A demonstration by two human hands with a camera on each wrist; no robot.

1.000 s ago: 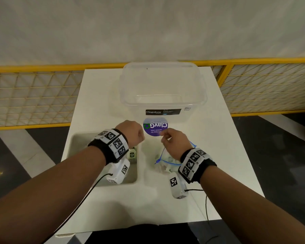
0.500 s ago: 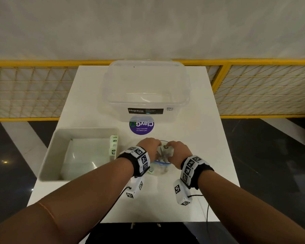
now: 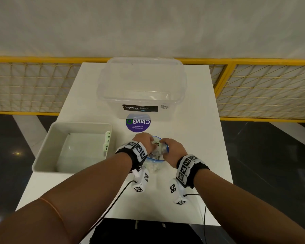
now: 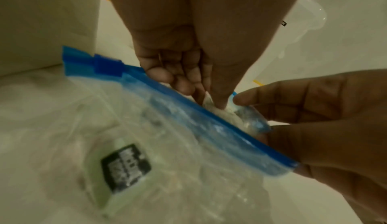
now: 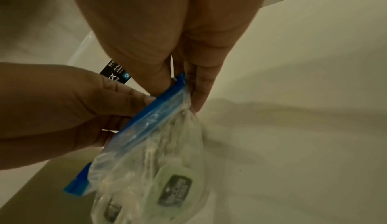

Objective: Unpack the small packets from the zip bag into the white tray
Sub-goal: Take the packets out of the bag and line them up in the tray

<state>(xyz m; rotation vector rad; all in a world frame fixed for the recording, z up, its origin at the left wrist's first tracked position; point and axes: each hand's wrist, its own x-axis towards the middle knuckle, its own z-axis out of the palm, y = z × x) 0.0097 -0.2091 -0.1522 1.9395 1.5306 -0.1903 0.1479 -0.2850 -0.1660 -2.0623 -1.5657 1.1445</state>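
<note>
The clear zip bag point(image 3: 156, 156) with a blue zip rim stands on the white table between my hands; small white packets with black labels point(image 4: 125, 166) show through it. My right hand point(image 3: 172, 148) pinches the blue rim point(image 5: 167, 105) between thumb and fingers and holds the mouth apart. My left hand point(image 3: 145, 144) reaches into the mouth, its thumb and fingers point(image 4: 184, 85) closing on a white packet point(image 4: 208, 99) there. The white tray point(image 3: 42, 155) lies to the left, with a few packets point(image 3: 107, 143) leaning on its right inner wall.
A large clear storage box point(image 3: 141, 88) stands behind the bag, a purple round sticker point(image 3: 138, 124) in front of it. Yellow mesh railing point(image 3: 253, 88) runs behind the table. Cables trail from both wrists over the table's near edge point(image 3: 148, 221).
My left hand has come from beside the tray's right edge to the bag and its fingers have gone into the mouth. The right hand has stayed on the bag's rim.
</note>
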